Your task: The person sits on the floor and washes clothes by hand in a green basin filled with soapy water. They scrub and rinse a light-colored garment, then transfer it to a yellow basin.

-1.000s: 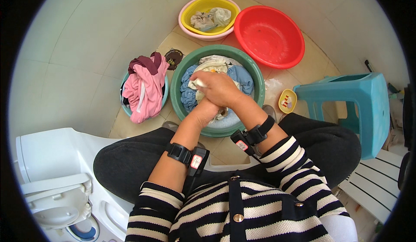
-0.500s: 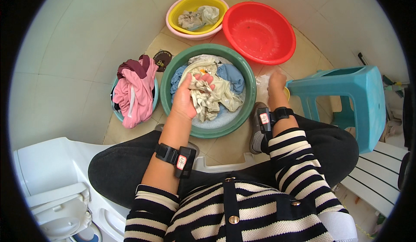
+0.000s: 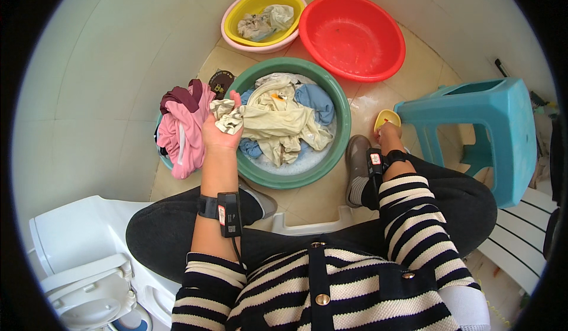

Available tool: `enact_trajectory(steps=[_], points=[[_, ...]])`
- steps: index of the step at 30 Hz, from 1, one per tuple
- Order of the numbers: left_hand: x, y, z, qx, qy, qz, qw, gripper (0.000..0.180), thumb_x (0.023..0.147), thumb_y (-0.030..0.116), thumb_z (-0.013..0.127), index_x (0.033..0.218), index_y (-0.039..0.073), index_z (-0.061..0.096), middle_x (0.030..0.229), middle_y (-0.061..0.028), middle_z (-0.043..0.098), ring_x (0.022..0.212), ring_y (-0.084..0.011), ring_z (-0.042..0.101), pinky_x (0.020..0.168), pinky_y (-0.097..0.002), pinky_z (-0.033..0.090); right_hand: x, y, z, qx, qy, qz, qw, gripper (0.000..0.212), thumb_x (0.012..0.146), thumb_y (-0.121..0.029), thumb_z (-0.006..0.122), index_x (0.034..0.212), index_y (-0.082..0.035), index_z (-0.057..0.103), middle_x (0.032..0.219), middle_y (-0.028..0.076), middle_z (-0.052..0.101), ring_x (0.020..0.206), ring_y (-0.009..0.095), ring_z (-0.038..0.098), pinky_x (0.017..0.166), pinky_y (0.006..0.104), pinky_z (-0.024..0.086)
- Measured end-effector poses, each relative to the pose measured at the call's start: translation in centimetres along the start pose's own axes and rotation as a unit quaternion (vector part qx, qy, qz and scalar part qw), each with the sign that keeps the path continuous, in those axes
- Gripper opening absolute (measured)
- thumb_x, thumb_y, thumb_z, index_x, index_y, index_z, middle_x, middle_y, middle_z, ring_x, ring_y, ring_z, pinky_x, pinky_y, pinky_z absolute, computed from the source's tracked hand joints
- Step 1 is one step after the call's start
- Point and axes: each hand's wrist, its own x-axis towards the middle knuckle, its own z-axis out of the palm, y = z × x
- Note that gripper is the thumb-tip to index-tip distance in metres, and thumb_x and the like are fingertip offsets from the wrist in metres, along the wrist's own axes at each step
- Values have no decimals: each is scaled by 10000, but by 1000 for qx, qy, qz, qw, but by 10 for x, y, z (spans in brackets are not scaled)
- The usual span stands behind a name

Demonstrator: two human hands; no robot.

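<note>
My left hand (image 3: 220,131), palm up at the left rim of the green basin (image 3: 342,147), is closed around a bunched end of a cream garment (image 3: 281,124). The rest of that garment stretches from my hand into the basin, over blue cloth (image 3: 315,103) and sudsy water (image 3: 296,166). Beside the stool's leg, my right hand (image 3: 389,132) is at the near edge of a small yellow dish (image 3: 387,116), its fingers curled. A bit of red shows in the dish. What those fingers hold, if anything, is hidden.
A tub piled with pink and maroon clothes (image 3: 188,121) stands left. Behind are a red basin (image 3: 352,38) and a yellow basin (image 3: 254,4) holding crumpled pale cloth, set in a pink one. A blue plastic stool (image 3: 503,135) stands right; a white toilet (image 3: 89,224) is at lower left.
My left hand has moved left to the basin's rim, pulling one end of the cream garment along. My right hand has drawn back slightly toward me, uncovering the yellow dish.
</note>
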Motion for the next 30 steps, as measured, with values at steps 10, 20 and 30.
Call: enact_trajectory(steps=[10, 20, 30], points=[[-1, -3, 1, 5, 26, 29, 999, 335, 964, 118, 284, 1193, -71, 440, 1195, -271, 514, 1095, -399, 545, 953, -523, 480, 1, -10, -2, -249, 69, -133, 957, 344, 814, -168, 589, 1094, 31, 609, 1056, 245, 632, 902, 380, 641, 754, 433, 527], [-12, -41, 7, 29, -40, -50, 998, 309, 976, 89, 292, 1189, -94, 421, 1260, -282, 470, 1184, -395, 493, 1038, -544, 402, -175, -88, 49, -43, -49, -604, 795, 294, 854, -205, 582, 1044, 18, 613, 1057, 200, 608, 1010, 343, 561, 914, 417, 422], [-21, -68, 0, 154, -31, -85, 984, 566, 971, 409, 336, 1312, -29, 445, 1302, -149, 506, 1212, -287, 454, 1074, -400, 322, -351, 11, 43, -122, -413, -608, 667, 349, 840, -133, 635, 1153, -1, 554, 1202, 231, 541, 1114, 369, 528, 951, 381, 419]])
